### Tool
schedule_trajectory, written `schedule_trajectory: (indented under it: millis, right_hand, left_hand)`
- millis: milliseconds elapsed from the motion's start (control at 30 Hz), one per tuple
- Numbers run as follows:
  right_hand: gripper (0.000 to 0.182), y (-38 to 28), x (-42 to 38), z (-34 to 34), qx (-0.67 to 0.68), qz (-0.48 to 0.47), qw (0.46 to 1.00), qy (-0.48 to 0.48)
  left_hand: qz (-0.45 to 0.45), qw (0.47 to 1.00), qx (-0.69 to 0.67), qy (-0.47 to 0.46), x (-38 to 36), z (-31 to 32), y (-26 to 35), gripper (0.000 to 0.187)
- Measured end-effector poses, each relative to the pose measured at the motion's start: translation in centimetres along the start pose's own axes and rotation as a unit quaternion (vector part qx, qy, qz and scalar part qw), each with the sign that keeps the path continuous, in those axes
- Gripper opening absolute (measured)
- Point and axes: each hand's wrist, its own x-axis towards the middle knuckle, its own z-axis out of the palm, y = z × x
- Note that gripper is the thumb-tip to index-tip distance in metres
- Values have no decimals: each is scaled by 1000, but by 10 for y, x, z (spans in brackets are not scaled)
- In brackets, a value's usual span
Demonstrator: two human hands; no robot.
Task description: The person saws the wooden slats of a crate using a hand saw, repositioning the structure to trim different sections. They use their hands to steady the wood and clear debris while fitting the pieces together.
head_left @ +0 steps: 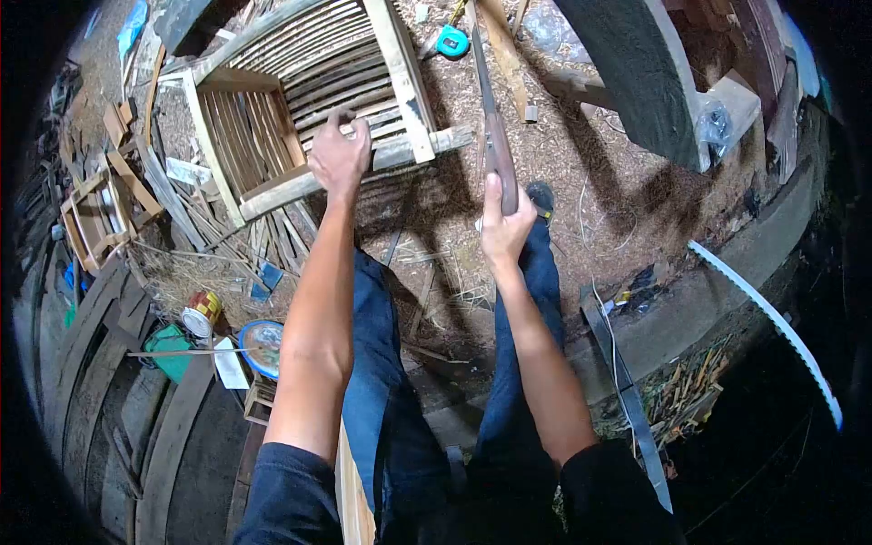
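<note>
My right hand (509, 222) is closed around the brown wooden handle of a long-bladed tool (498, 154). Its narrow dark blade points away from me, and its kind is not clear from this angle. Left of it lies a slatted wooden crate-like frame (406, 82), with a wooden rail along its near side. My left hand (341, 154) overlaps that near rail, fingers loosely bent, with a gap between thumb and forefinger. Beyond the frame's right end rests a teal tape measure (451, 42), its yellow tape partly out.
Wood scraps (136, 182) litter the ground at left. A yellow-red can (202, 313) and a blue-rimmed tub (263, 349) stand near my left forearm. A large dark curved piece (631, 77) rises at upper right. At right lies a long pale toothed strip (767, 313).
</note>
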Motion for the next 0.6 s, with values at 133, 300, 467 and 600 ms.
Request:
schedule_trajectory:
  millis: [133, 300, 467, 600]
  right_hand:
    - [34, -5, -28, 10, 20, 1, 999, 39]
    - [33, -1, -31, 25, -2, -7, 999, 46]
    - [34, 4, -17, 40, -93, -49, 992, 67]
    - [37, 1, -14, 46, -134, -40, 988, 68]
  left_hand:
    - [-3, 1000, -10, -9, -1, -3, -2, 36]
    - [153, 985, -77, 10, -6, -8, -17, 36]
    - [289, 956, -49, 13, -12, -26, -32, 28]
    - [353, 936, 1, 5, -17, -41, -44, 27]
